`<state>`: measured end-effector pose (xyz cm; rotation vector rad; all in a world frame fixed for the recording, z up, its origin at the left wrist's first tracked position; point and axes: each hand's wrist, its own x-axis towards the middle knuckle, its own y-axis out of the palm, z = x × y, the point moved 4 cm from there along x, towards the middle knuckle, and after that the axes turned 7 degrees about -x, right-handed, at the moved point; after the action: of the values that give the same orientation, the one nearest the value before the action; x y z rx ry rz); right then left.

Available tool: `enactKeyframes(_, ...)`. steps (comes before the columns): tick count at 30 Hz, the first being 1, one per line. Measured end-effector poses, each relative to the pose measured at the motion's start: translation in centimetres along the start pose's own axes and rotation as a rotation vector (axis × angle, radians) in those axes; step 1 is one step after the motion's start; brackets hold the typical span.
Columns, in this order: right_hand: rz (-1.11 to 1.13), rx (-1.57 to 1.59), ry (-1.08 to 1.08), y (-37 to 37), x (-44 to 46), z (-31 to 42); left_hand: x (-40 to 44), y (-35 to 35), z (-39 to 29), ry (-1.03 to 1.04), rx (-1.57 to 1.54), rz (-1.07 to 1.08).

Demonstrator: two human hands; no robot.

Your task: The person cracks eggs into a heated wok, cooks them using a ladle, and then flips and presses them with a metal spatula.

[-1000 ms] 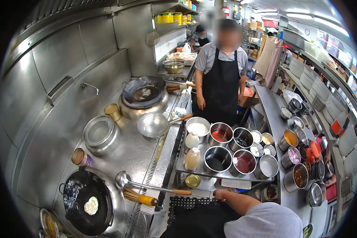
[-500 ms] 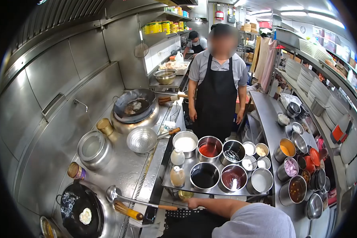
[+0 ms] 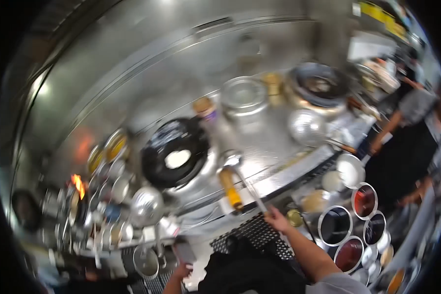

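The whole view is smeared by motion. My right hand (image 3: 278,219) is closed round the handle end of a long ladle (image 3: 252,188), whose bowl lies up on the steel stove top. Beside the ladle is a brush with a yellow handle (image 3: 230,190). At the lower left, my left hand (image 3: 183,271) is closed on the lower end of a flat greyish object (image 3: 184,251), too blurred to identify. A black wok (image 3: 154,157) further up holds a white, egg-like mass (image 3: 178,159).
Sauce pots (image 3: 335,225) crowd the right. Flames (image 3: 78,186) rise at far left, near many bowls and a perforated strainer (image 3: 147,206). A co-worker in a black apron (image 3: 402,161) stands at the right. A second wok (image 3: 319,84) sits at the back.
The view has swung left, bringing in the flames, the left-side bowls and my left hand. My right hand, earlier at or near the ladle's handle end, now grips it.
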<state>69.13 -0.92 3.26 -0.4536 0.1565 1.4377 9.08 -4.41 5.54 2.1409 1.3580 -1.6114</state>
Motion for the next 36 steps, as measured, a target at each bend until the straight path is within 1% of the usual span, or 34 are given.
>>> enactKeyframes(1, 0.080, -0.050, 0.288, -1.1, -2.6, 6.3, -3.2, -1.2, -3.0, 0.002, -0.011, -0.078)
enactKeyframes(2, -0.004, -0.068, 0.192, -0.2, -1.2, 3.8, -1.5, -3.1, -1.8, 0.188, 0.055, -0.094)
enactKeyframes(3, -0.127, -0.384, -0.064, 0.2, 0.4, 2.0, -0.8, -4.8, -2.1, 0.276, 0.061, -0.123)
enactKeyframes(4, -0.155, -0.445, -0.061, 0.6, 0.9, 3.0, -3.4, -6.4, -5.6, 0.314, 0.013, -0.169)
enactKeyframes(5, -0.191, -0.507, -0.053, 0.6, 0.7, 4.0, -6.3, -8.1, -10.2, 0.393, 0.066, -0.206)
enactKeyframes(6, -0.232, -0.567, -0.042, 0.5, -0.1, 5.6, -10.7, -9.7, -16.1, 0.403, 0.033, -0.205)
enactKeyframes(7, -0.251, -0.529, -0.116, 0.6, -1.1, 7.6, -14.1, -11.0, -20.8, 0.420, 0.004, -0.209)
enactKeyframes(9, -0.289, -0.454, -0.244, 1.1, -3.9, 12.3, -16.6, -13.8, -24.5, 0.657, -0.416, -0.050)
enactKeyframes(12, 0.025, 0.147, 0.095, 2.6, -5.3, 16.4, -22.7, -16.9, -31.4, 1.023, -0.580, 0.105)
enactKeyframes(13, 0.125, 0.323, 0.071, 3.4, -5.0, 17.7, -23.6, -17.7, -33.1, 1.231, -0.584, 0.317)
enactKeyframes(14, 0.170, 0.378, 0.010, 4.6, -4.3, 19.5, -24.7, -18.3, -34.4, 1.433, -0.586, 0.533)
enactKeyframes(16, 0.158, 0.236, 0.064, 7.5, -2.7, 25.4, -29.7, -18.5, -38.5, 1.381, -0.749, 0.800)
enactKeyframes(17, 0.164, 0.168, 0.076, 8.4, -1.3, 27.6, -30.5, -18.9, -40.5, 1.503, -0.678, 1.014)
enactKeyframes(18, 0.167, 0.103, 0.089, 9.2, -0.3, 29.2, -31.3, -18.4, -41.3, 1.610, -0.720, 1.141)
enactKeyframes(19, 0.130, 0.133, 0.101, 10.4, 1.1, 29.4, -32.1, -18.0, -42.1, 1.706, -0.756, 1.289)
enactKeyframes(20, 0.083, 0.163, 0.098, 11.4, 2.4, 29.5, -33.1, -17.0, -42.8, 1.796, -0.908, 1.347)
enactKeyframes(21, 0.086, 0.165, 0.123, 12.3, 2.5, 30.7, -33.7, -17.1, -43.2, 1.827, -0.993, 1.406)
enactKeyframes(22, 0.125, 0.149, 0.096, 12.8, 3.1, 30.6, -34.3, -17.3, -43.7, 1.857, -1.075, 1.467)
enactKeyframes(23, 0.125, 0.126, 0.087, 13.1, 3.2, 30.4, -34.6, -17.7, -44.2, 1.830, -1.094, 1.529)
enactKeyframes(26, 0.163, 0.070, 0.052, 13.0, 2.9, 31.1, -33.8, -17.5, -45.6, 1.781, -1.010, 1.627)
enactKeyframes(27, 0.141, 0.053, 0.043, 12.5, 2.5, 31.0, -33.5, -17.3, -46.4, 1.799, -0.952, 1.637)
enactKeyframes(30, 0.130, 0.050, 0.058, 10.6, 1.2, 31.5, -33.5, -15.8, -48.1, 1.795, -0.957, 1.622)
enactKeyframes(33, 0.079, 0.040, 0.060, 8.9, 0.4, 29.1, -33.6, -14.2, -49.9, 1.777, -0.957, 1.700)
enactKeyframes(34, 0.065, -0.017, 0.061, 8.5, 0.3, 28.4, -33.7, -13.8, -50.8, 1.769, -0.923, 1.754)
enactKeyframes(36, 0.078, 0.032, 0.064, 7.8, -0.5, 27.8, -33.7, -12.4, -52.4, 1.682, -0.938, 1.819)
